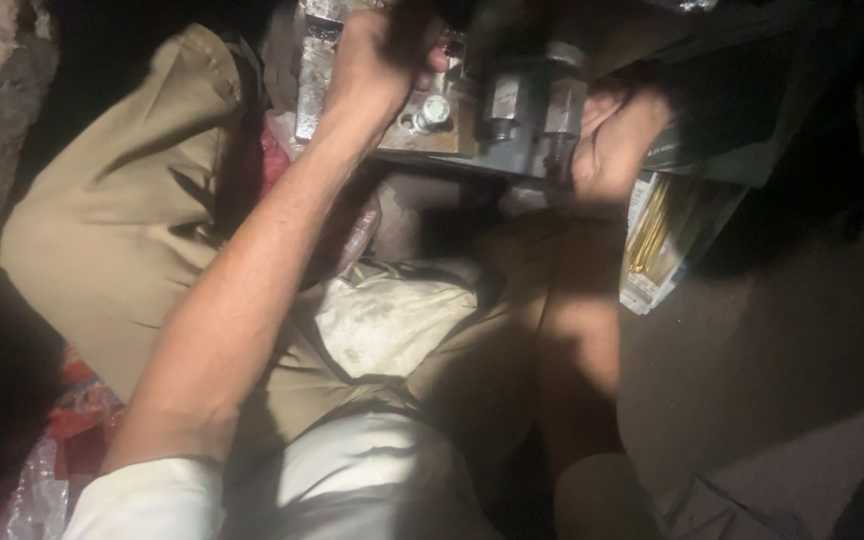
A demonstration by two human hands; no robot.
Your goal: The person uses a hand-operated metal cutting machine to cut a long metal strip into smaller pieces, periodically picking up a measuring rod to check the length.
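Two hands are up at the top of my view, both pressed against a grey, blocky metal assembly with hex bolts (512, 110) that sits just beyond the knees. My left hand (382, 65) is curled into a tight fist on the assembly's upper left part — the fingers wrap around something dark that I cannot make out, so I can only say the hand is closed, gripping a piece at the top of the block. Just beside its knuckles a bright silver hex bolt (432, 110) stands out of a worn tan metal plate (430, 135).

My right hand (617, 135) lies against the right side of the same assembly, palm turned toward it and fingers partly bent. It touches the metal, but the shadow there hides whether it clasps anything; I cannot tell how firmly it is closed.

Close by the right hand, a clear plastic packet with thin brass-coloured rods (657, 235) leans under a dark flat panel (742, 120). Below the hands I see khaki trousers (122, 230), the legs folded, and a crumpled white cloth (392, 320) resting in the lap between them. White sleeves show at the bottom edge. At the lower left, red and clear plastic wrapping (62, 420) lies on the floor — most of the rest is in deep shadow.
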